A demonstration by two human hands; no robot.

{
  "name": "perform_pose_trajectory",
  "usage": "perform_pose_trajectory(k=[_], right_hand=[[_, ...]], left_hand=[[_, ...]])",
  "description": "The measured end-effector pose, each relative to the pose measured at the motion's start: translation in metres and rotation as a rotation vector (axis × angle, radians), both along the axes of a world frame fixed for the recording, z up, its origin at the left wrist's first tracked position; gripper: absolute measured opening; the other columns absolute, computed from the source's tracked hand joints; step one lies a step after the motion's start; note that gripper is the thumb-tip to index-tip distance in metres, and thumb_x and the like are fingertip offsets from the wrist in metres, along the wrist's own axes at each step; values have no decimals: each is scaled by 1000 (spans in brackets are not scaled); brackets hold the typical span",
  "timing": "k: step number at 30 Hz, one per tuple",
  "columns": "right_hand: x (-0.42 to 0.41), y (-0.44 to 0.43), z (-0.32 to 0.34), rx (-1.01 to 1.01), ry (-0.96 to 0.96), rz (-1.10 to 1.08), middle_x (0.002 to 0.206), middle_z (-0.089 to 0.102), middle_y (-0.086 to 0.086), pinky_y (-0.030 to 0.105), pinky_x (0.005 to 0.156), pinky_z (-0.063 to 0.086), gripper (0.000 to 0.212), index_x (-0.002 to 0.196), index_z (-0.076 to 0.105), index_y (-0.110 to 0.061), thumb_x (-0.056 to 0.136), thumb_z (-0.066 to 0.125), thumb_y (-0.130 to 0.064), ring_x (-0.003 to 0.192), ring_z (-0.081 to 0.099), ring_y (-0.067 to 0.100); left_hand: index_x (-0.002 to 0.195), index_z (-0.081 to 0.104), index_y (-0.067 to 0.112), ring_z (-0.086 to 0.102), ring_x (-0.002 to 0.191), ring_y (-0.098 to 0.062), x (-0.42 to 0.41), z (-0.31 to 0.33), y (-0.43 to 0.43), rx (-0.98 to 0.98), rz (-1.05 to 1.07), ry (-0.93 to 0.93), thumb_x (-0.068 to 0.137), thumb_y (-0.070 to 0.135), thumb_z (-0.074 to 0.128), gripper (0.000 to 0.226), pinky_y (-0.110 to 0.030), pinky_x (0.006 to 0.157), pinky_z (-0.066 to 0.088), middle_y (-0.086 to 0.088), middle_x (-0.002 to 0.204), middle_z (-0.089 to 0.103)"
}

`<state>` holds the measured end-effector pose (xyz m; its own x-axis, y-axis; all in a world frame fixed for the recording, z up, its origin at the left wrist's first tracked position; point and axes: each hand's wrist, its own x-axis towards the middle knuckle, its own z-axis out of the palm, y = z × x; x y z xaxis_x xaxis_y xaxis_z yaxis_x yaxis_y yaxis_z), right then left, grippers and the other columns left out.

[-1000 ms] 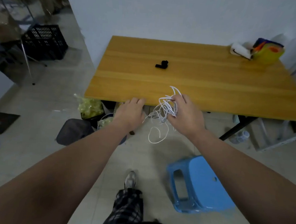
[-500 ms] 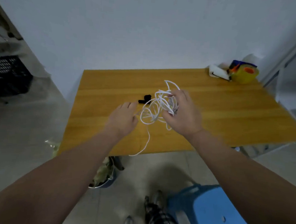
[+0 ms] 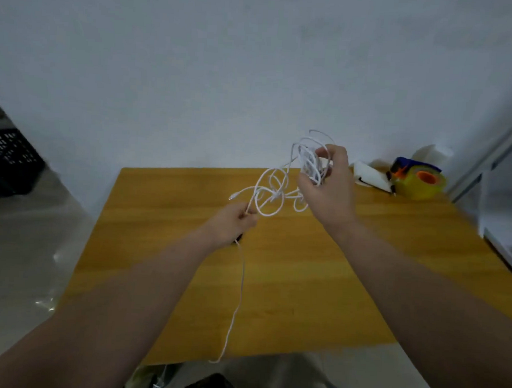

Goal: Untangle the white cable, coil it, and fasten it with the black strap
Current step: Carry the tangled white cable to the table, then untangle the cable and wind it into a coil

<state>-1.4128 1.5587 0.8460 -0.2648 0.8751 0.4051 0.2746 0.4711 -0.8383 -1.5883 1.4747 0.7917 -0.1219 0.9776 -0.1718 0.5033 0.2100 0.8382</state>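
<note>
Wooden desk (image 3: pixel 303 285) against white wall (image 3: pixel 225 73); black crate (image 3: pixel 4 157) on floor at left, yellow tape roll (image 3: pixel 424 185) at desk's far right corner. Right hand (image 3: pixel 329 185) grips tangled bunch of white cable (image 3: pixel 271 194) above desk. Left hand (image 3: pixel 232 225) pinches strand lower left, loops strung between, loose end hanging past desk's near edge. Black strap (image 3: pixel 239 238) mostly hidden under left hand.

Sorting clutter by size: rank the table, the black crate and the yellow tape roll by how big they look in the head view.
1. table
2. black crate, cut off by the frame edge and farther away
3. yellow tape roll, only slightly smaller in view
</note>
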Motion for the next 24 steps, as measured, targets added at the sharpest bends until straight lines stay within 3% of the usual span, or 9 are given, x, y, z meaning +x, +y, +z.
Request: perform_pose_trajectory(k=[4, 8, 11, 13, 16, 19, 21, 24], right_hand=[[3, 33, -2, -25, -12, -55, 93, 55, 3, 26, 60, 41, 36, 102, 39, -34, 74, 60, -23, 69, 51, 12], [9, 57, 0, -55, 78, -141, 91, 58, 2, 23, 58, 50, 33, 103, 40, -26, 84, 65, -18, 68, 57, 4], [16, 66, 4, -126, 204, -168, 94, 58, -1, 32, 59, 58, 29, 108, 40, -22, 90, 63, -23, 77, 62, 10], [25, 73, 3, -154, 228, -183, 89, 56, -10, 31, 58, 57, 25, 110, 41, -20, 93, 58, -26, 76, 61, 7], [43, 84, -5, -142, 188, -202, 79, 50, -8, 21, 50, 50, 20, 104, 42, -13, 96, 53, -27, 61, 54, -2], [63, 97, -9, -194, 190, -198, 81, 49, -5, 18, 47, 47, 22, 106, 43, -11, 96, 53, -26, 67, 53, 7], [73, 110, -12, -249, 217, -146, 88, 51, -6, 17, 50, 49, 31, 117, 39, -15, 94, 56, -23, 75, 57, 10], [83, 138, -12, -285, 168, -65, 97, 51, -15, 12, 62, 51, 57, 137, 28, -22, 91, 60, -28, 80, 60, -4]], left_hand=[[88, 56, 3, 57, 41, -2, 0, 24, 32, 87, 105, -108, 101, 11, 39, 22, -19, 49, 49, -8, 64, 60], [79, 59, 13, 62, 47, -10, 7, 70, 69, 220, 129, -251, 100, 17, 44, 26, -22, 51, 52, -7, 66, 62], [83, 61, 9, 63, 50, -13, 10, 95, 85, 279, 126, -302, 99, 19, 47, 24, -25, 51, 54, -7, 65, 60], [89, 61, 5, 60, 47, -12, 11, 100, 93, 328, 140, -321, 100, 19, 46, 23, -23, 46, 51, -7, 65, 56], [89, 59, 7, 56, 43, -12, 18, 95, 103, 409, 170, -323, 101, 16, 42, 22, -21, 42, 43, -5, 63, 52], [83, 56, 15, 40, 43, -8, 32, 90, 122, 531, 271, -307, 101, 17, 39, 25, -20, 43, 33, 0, 57, 44], [83, 56, 19, 34, 49, -8, 42, 91, 139, 582, 338, -327, 101, 20, 40, 24, -20, 46, 29, 2, 59, 39], [82, 57, 22, 33, 51, -8, 63, 97, 169, 605, 335, -335, 101, 22, 41, 25, -21, 48, 29, 5, 60, 38]])
